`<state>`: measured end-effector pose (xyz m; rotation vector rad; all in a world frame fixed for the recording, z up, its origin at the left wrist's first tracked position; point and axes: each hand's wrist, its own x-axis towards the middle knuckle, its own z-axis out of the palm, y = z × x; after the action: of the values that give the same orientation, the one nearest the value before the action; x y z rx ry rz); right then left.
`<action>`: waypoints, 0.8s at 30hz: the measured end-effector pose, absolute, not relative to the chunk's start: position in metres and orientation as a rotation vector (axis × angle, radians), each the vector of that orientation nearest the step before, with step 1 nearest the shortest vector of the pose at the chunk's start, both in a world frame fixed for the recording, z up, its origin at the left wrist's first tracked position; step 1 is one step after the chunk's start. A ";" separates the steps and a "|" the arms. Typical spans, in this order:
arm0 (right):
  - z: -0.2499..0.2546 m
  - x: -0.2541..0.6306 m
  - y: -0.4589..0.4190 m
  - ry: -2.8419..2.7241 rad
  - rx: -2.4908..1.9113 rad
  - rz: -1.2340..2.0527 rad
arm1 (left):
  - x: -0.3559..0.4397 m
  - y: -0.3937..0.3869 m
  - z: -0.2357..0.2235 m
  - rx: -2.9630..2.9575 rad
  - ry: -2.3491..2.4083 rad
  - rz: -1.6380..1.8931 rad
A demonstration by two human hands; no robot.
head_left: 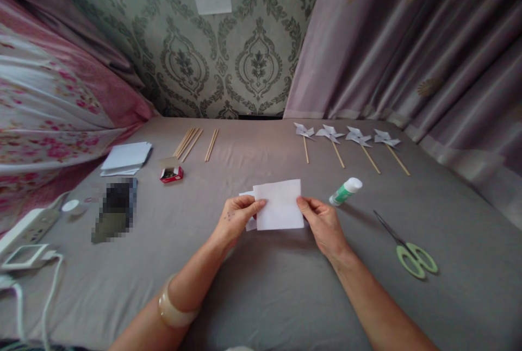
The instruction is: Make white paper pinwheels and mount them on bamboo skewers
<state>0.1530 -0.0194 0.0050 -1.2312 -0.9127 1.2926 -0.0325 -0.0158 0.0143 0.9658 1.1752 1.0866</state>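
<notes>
A square of white paper (280, 205) is stretched between my two hands above the grey cloth. My left hand (236, 218) pinches its left edge, thumb on top. On the right edge, my right hand (324, 226) has a similar grip with thumb and fingers. Behind the square, other white paper pieces (250, 225) peek out at the left; whether they are held or lie on the cloth I cannot tell. A glue stick (346, 192) with a white cap and green label is just beyond my right hand. Scissors (408, 250) with pale green handles lie farther right.
Several paper pinwheels (359, 136) on sticks lie in a row at the back right. Wooden sticks (190, 143) rest at the back left, near a small open red box (171, 174). A paper stack (126, 158), a blurred-out object (115, 210) and a power strip (30, 226) occupy the left.
</notes>
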 end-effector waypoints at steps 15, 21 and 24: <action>0.010 0.154 -0.018 -0.794 -1.241 1.328 | -0.029 -0.017 0.019 0.776 1.219 1.097; -0.007 0.167 -0.008 -0.644 -1.243 1.233 | -0.047 -0.005 0.003 1.016 1.410 1.147; -0.011 0.170 -0.006 -0.620 -1.225 1.262 | -0.055 -0.002 -0.005 1.292 1.571 1.014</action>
<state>0.1698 -0.0062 -0.0107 -1.2251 -0.6199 1.2618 -0.0554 -0.0019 -0.0051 1.2918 1.5708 1.0143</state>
